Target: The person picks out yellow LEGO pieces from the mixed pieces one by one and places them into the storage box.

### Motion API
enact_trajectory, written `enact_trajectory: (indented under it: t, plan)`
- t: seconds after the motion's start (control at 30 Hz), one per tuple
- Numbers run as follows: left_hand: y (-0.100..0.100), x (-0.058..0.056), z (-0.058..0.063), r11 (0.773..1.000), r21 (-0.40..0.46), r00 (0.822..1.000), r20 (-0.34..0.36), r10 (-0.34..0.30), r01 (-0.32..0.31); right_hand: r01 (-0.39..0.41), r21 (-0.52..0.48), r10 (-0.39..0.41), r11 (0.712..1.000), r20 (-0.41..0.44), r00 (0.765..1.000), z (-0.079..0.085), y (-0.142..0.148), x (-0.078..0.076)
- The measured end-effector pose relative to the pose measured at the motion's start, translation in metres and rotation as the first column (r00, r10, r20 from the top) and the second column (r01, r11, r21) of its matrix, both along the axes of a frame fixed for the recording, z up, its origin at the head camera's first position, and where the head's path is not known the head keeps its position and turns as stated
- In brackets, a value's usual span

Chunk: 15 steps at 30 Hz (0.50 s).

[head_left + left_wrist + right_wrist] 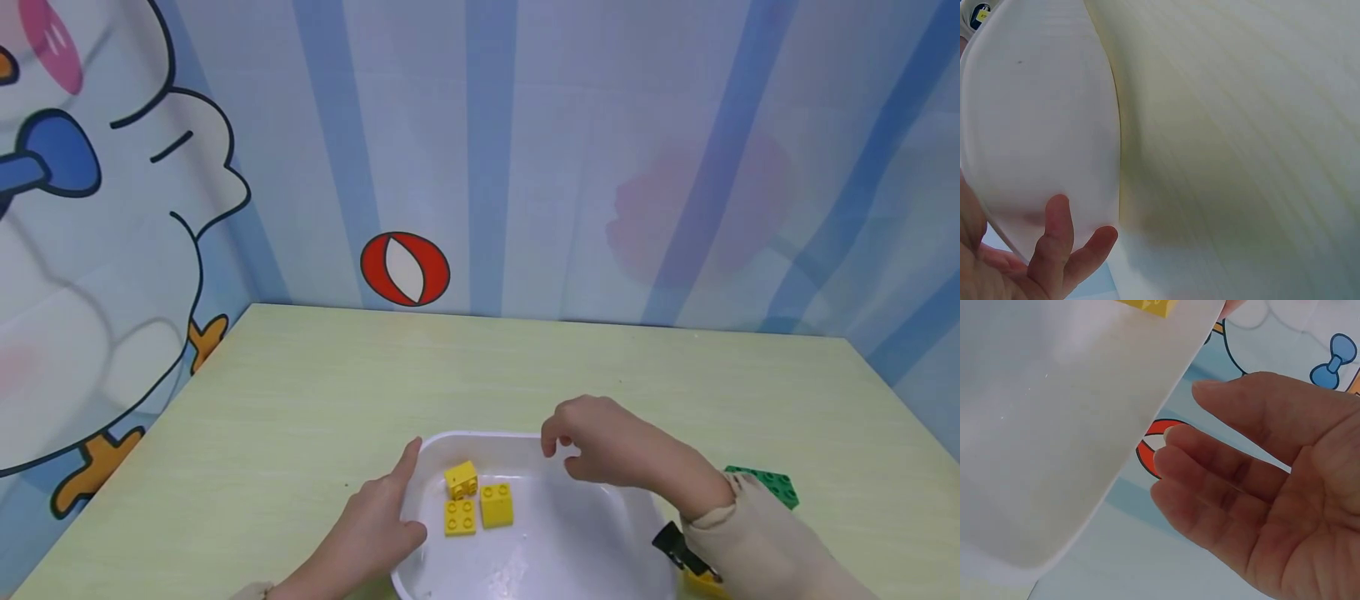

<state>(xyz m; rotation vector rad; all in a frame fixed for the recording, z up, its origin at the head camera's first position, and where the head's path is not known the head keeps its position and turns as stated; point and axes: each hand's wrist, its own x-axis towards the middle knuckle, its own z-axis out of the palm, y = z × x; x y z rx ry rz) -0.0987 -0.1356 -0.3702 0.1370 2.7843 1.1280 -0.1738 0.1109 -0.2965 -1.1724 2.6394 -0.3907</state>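
Observation:
A white plastic tray (570, 533) stands in front of me at the table's near side. Three yellow toy building blocks (497, 506) lie together in its left part. My left hand (378, 517) grips the tray's left rim, index finger along the edge and thumb over the inside. In the left wrist view, two fingertips (1058, 215) rest against the outer wall. Over the far right rim hovers my right hand (611, 442), its fingers loosely bent and nothing between them. The right wrist view shows the thumb and fingertips (1169, 462) apart, close to the rim.
A green studded block (772, 483) lies on the table (337, 375) right of the tray, partly behind the right sleeve (757, 542). Under that sleeve a yellow piece (705, 585) shows, with a black strap end (671, 542) beside it. A printed curtain (570, 167) hangs behind the table.

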Motion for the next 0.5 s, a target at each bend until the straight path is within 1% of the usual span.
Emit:
enact_trajectory:
  t: [0.2, 0.5]
  plan:
    - [-0.001, 0.001, 0.0, 1.0, -0.003, 1.0, -0.015, -0.006, 0.006, -0.003, -0.019, 0.002, 1.0, -0.013, 1.0, 0.002, 0.009, 0.002]
    - [-0.001, 0.002, 0.001, 1.0, -0.004, 1.0, -0.007, -0.002, 0.001, 0.037, -0.03, -0.037, 0.999, -0.01, 0.999, 0.004, 0.024, 0.004]
